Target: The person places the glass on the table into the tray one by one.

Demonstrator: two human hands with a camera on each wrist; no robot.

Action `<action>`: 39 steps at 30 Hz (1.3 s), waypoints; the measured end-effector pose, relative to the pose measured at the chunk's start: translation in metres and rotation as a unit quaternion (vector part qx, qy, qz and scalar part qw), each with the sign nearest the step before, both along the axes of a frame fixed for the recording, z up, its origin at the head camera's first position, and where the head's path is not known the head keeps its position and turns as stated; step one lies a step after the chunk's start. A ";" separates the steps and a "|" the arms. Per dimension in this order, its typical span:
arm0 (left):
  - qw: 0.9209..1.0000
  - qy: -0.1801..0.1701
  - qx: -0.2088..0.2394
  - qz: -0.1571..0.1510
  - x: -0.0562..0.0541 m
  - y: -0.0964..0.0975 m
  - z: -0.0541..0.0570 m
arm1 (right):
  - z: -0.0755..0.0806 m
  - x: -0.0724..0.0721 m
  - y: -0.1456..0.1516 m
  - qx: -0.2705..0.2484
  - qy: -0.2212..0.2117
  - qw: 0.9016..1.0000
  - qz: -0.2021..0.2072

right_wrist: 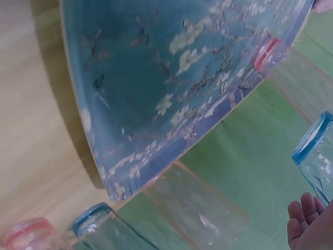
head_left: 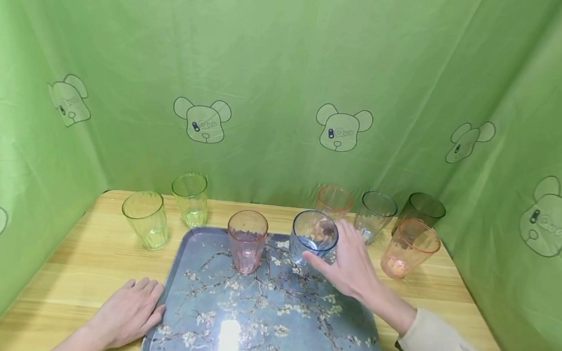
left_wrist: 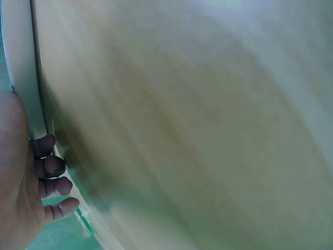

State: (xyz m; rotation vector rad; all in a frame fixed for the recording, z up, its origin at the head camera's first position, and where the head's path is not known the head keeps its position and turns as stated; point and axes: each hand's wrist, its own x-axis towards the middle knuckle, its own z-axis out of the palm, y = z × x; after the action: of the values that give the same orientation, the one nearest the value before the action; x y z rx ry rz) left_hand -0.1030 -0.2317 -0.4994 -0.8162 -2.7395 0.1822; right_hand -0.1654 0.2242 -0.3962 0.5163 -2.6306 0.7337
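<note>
- head: the right hand [head_left: 353, 266] holds the blue-rimmed glass [head_left: 299, 242] over the far part of the tray [head_left: 188, 306]; the left hand [head_left: 132, 307] lies relaxed beside it.
- left wrist: fingers slightly bent, holding nothing visible.
- right wrist: the glass looks stiff, light, probably slick and breakable; gripping mid-wall should suit.

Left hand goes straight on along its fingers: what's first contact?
Likely the left edge of the glossy blue-grey rectangular tray with printed white blossoms; it lies right beside the left hand. The exact gap is unclear; they may be touching.
</note>
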 end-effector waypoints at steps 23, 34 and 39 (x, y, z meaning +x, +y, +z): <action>0.999 -0.032 -0.002 0.008 0.001 0.000 0.001 | -0.022 0.025 -0.022 0.000 -0.021 0.999 0.034; 0.999 -0.042 -0.001 0.011 0.001 0.001 0.002 | -0.032 0.031 -0.036 0.025 -0.027 0.997 0.069; 0.999 -0.045 -0.001 0.013 0.001 0.001 0.002 | -0.036 0.034 -0.045 0.038 -0.062 0.995 0.075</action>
State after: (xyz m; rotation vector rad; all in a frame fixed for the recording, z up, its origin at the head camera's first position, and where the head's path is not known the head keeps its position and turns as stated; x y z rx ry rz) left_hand -0.1022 -0.2312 -0.4973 -0.8087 -2.8360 0.1560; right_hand -0.1311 0.1788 -0.4325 0.7170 -2.7674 0.7348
